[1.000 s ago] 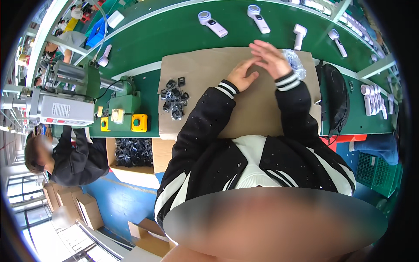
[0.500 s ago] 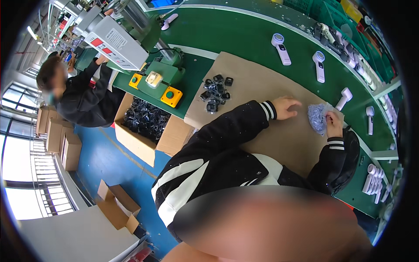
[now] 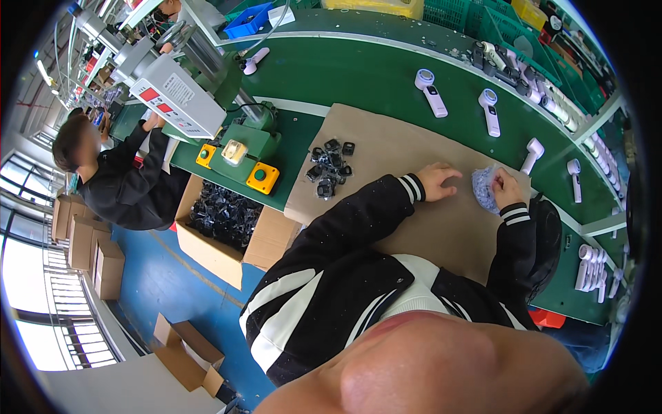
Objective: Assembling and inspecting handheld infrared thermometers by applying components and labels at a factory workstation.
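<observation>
My left hand hovers over or rests on the brown cardboard sheet, its fingers apart and nothing in them. My right hand is closed at the edge of a clear plastic bag full of small pale lavender parts. The bag is on the right side of the sheet, and the fingers partly cover it. To the left of my left hand lies a loose cluster of small black square parts, some with a clear, shiny covering.
Several white-lavender handheld devices lie along the green bench. A press machine with yellow button boxes stands left. Below it is an open carton of black parts. A person in black works beyond.
The whole view has shifted, so the bench appears lower and further left. My right hand still grips the bag, and my left hand stays open over the cardboard.
</observation>
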`<act>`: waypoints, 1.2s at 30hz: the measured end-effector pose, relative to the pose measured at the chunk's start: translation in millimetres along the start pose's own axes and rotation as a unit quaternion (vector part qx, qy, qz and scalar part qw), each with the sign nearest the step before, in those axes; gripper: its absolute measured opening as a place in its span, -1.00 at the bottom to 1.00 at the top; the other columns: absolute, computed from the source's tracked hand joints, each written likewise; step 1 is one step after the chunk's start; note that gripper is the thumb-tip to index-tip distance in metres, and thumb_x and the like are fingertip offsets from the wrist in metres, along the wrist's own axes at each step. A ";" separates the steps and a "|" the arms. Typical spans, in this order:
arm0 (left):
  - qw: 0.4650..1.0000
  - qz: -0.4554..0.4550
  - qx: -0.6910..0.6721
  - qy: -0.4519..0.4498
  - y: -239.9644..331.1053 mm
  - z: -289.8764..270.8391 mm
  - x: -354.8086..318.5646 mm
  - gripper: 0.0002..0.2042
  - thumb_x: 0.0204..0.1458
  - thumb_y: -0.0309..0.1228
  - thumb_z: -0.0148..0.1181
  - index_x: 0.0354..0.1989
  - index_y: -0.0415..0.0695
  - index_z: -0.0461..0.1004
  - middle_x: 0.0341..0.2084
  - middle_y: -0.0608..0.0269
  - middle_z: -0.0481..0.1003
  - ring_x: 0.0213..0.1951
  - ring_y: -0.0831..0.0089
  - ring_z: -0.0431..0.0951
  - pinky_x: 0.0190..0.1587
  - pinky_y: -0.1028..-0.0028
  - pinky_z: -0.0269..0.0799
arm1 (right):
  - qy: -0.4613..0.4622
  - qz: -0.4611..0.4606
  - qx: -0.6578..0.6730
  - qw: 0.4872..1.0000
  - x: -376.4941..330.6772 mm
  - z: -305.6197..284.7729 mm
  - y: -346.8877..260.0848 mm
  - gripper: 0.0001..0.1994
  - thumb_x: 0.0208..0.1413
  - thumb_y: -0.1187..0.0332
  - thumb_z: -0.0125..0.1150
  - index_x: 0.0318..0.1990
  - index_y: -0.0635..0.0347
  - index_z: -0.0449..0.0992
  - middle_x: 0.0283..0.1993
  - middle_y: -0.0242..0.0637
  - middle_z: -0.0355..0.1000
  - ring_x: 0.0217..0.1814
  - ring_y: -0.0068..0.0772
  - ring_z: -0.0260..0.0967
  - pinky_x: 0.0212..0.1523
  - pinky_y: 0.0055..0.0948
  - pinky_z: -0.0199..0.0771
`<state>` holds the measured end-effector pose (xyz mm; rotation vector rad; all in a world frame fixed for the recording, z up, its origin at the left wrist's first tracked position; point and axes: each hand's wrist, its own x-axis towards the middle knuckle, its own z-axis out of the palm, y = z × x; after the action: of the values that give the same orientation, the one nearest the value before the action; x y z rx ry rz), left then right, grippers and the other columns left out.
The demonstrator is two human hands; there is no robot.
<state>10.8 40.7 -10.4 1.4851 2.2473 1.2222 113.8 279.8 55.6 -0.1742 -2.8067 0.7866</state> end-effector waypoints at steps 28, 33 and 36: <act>0.902 0.042 -0.197 0.381 33.2 -33.6 7.9 -0.85 0.00 -0.63 0.01 -0.29 -0.20 0.48 -0.45 0.26 0.49 -0.46 0.46 0.42 -0.33 0.55 0.36 | 0.122 -0.065 0.535 0.833 10.9 46.4 -130.3 -0.78 0.09 0.60 -0.13 -0.16 0.22 0.41 -0.41 -0.34 0.34 -0.52 -0.59 0.20 -0.46 -0.66 0.25; 0.877 -0.009 -0.240 0.417 31.0 -34.9 10.1 -0.85 -0.01 -0.63 0.02 -0.28 -0.21 0.46 -0.43 0.26 0.46 -0.46 0.49 0.40 -0.34 0.57 0.34 | 0.130 0.054 0.645 0.751 29.7 121.3 -112.7 -0.83 0.11 0.55 -0.07 -0.32 0.20 0.50 -0.46 -0.36 0.36 -0.52 -0.60 0.20 -0.48 -0.66 0.26; 0.897 -0.012 -0.214 0.387 26.9 -29.2 7.9 -0.85 -0.01 -0.63 0.02 -0.27 -0.20 0.45 -0.42 0.27 0.43 -0.46 0.50 0.38 -0.35 0.57 0.34 | 0.120 0.071 0.677 0.723 27.0 123.0 -106.7 -0.84 0.11 0.54 -0.06 -0.29 0.19 0.49 -0.44 -0.35 0.37 -0.51 -0.59 0.21 -0.46 -0.65 0.27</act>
<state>9.2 36.1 29.8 0.8724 2.1214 2.4275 52.0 132.6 14.1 -0.1894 -1.3630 2.3302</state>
